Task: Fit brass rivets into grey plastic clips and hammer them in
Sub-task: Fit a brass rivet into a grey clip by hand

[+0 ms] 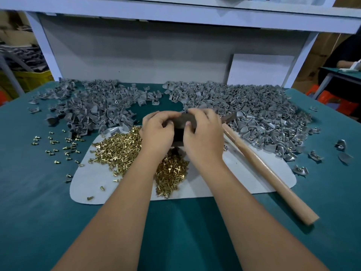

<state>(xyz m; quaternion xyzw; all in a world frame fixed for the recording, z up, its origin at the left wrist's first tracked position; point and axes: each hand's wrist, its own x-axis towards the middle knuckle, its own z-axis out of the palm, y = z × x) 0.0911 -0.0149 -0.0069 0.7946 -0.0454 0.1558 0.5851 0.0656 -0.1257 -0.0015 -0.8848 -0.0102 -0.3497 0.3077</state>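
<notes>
- Grey clips point(93, 106) heaped at ten o'clock; brass rivets point(121, 147) at eight.
- Left hand point(156, 132), fingers curled, pinches something small at centre; I cannot tell what.
- Right hand point(203, 132) grips a clip point(183, 121) there: fitting step.
- Hammer point(269, 171) idle at four; next, seat rivet, then strike.

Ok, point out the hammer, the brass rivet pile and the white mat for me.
hammer point(267, 169): head view, middle of its wooden handle.
brass rivet pile point(121, 145): head view, thick of the heap left of the hands.
white mat point(244, 178): head view, bare stretch under the handle.
</notes>
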